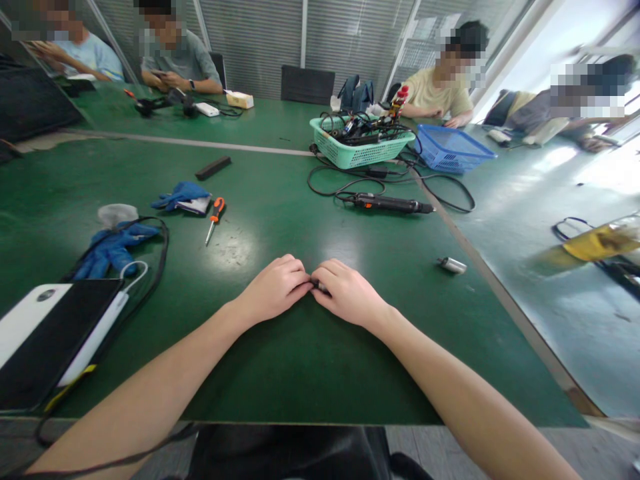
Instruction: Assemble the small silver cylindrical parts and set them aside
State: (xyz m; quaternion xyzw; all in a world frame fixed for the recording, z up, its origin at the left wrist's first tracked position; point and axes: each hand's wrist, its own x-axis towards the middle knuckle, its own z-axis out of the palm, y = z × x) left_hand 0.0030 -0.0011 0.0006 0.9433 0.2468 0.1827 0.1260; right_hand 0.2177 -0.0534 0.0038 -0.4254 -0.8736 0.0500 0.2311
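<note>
My left hand (280, 287) and my right hand (347, 292) meet just above the green table, fingertips nearly touching. Between them is a small dark part with a metallic glint (320, 287), mostly covered by my fingers, so its kind is hidden. Both hands are closed, the right wrapped over the part and the left pinching at its left end. To the right lies a small silver metal cylinder (453, 265) with a dark tip. An orange-and-black screwdriver (216, 217) rests beyond my left hand, and a black electric screwdriver (393, 203) with its cable lies farther off.
A green basket (350, 155) of cables and tools stands at the back beside a blue basket (455, 150). At left are blue gloves (113, 250), a black bar (213, 168) and a black-and-white device (65, 333) with cables. Several people sit around the table (280, 373).
</note>
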